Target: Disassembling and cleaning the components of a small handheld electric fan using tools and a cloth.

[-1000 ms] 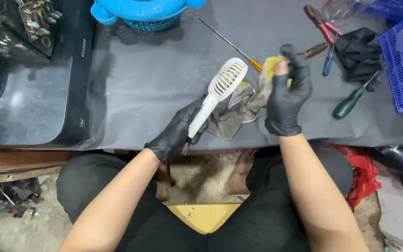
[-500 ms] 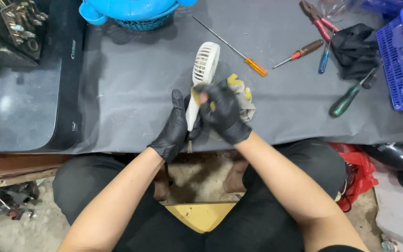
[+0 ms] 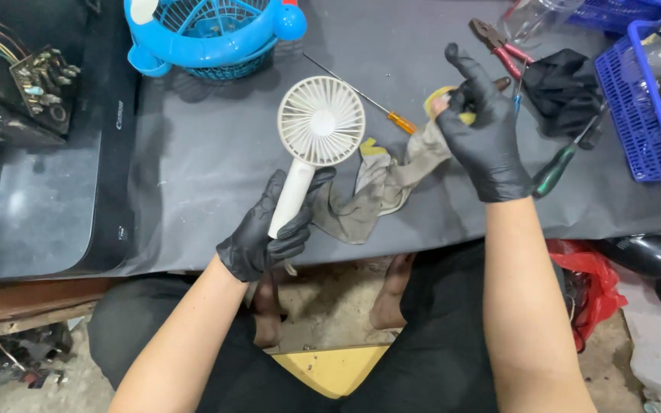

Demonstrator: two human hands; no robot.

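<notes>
My left hand [image 3: 269,229], in a black glove, grips the handle of a small white hand-held fan [image 3: 320,122] whose round grille faces up toward me. My right hand [image 3: 483,130], also in a black glove, pinches the upper end of a dirty grey and yellow cloth [image 3: 376,183]. The cloth hangs from those fingers down to the dark grey mat [image 3: 216,160], just to the right of the fan's handle.
A blue plastic fan housing [image 3: 208,38] stands at the back. An orange-handled screwdriver [image 3: 361,95], red pliers [image 3: 499,42], a green-handled screwdriver [image 3: 560,168], a black cloth [image 3: 560,88] and a blue basket [image 3: 644,99] lie to the right. A circuit board [image 3: 32,84] sits at the left.
The fan's grille has turned to face up. My right hand left the handle and lifted the cloth away to the right.
</notes>
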